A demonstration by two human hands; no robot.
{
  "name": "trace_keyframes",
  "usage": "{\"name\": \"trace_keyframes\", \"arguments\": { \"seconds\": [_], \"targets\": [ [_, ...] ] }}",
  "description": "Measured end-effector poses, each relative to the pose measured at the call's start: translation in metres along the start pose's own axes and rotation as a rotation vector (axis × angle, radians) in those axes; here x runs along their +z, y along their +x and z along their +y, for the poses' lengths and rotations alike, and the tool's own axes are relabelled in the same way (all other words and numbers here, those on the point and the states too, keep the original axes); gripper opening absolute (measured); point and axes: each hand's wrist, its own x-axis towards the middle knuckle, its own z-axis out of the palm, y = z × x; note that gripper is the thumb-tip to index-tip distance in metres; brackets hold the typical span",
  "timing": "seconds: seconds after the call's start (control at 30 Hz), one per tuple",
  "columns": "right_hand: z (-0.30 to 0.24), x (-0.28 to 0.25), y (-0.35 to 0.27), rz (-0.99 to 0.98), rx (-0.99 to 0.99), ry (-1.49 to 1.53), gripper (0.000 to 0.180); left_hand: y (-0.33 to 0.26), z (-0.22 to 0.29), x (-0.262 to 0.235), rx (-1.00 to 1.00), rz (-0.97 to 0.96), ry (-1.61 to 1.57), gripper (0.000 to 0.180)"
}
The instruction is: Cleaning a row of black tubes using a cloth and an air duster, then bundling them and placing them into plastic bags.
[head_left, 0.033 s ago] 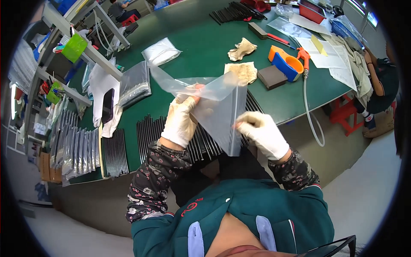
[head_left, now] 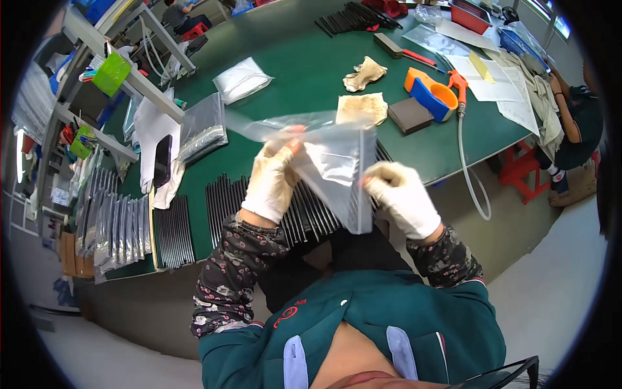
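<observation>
A clear plastic bag [head_left: 337,172] is stretched between my two gloved hands above the front of the table. My left hand [head_left: 269,181] is closed on its left part, thumb tip showing near the upper fold. At the bag's right edge, my right hand [head_left: 402,198] pinches the plastic with bent fingers. Under the bag lies a row of thin black rods [head_left: 223,204], partly hidden by the bag and my left hand. A second, tighter group of black rods [head_left: 173,233] rests farther left at the table edge.
Packed bags of rods [head_left: 123,223] line the left end. A phone [head_left: 163,159], a stack of clear bags [head_left: 204,126] and a white packet [head_left: 242,80] lie beyond. To the right are cloths [head_left: 363,108], a dark block [head_left: 410,116], a tape dispenser [head_left: 433,94] and an air gun [head_left: 458,84] with hose.
The bag has shifted and creased, catching more light, and its upper edge sits lower. My right hand has moved slightly up and to the right along its edge.
</observation>
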Motion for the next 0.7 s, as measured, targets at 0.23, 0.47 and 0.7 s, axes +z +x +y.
{"name": "trace_keyframes", "arguments": {
  "seconds": [0.23, 0.47, 0.7],
  "targets": [
    [0.001, -0.012, -0.001, 0.289, -0.387, -0.272, 0.006, -0.030, 0.013, -0.006, 0.795, 0.264, 0.619, 0.024],
    [-0.012, 0.013, -0.013, -0.071, -0.687, -0.537, 0.016, -0.070, 0.010, 0.042, 0.406, -0.350, 1.183, 0.027],
    [-0.014, 0.011, -0.025, -0.690, -0.419, 0.275, 0.029, -0.099, 0.000, 0.037, 0.460, -0.563, 0.497, 0.017]
  ]
}}
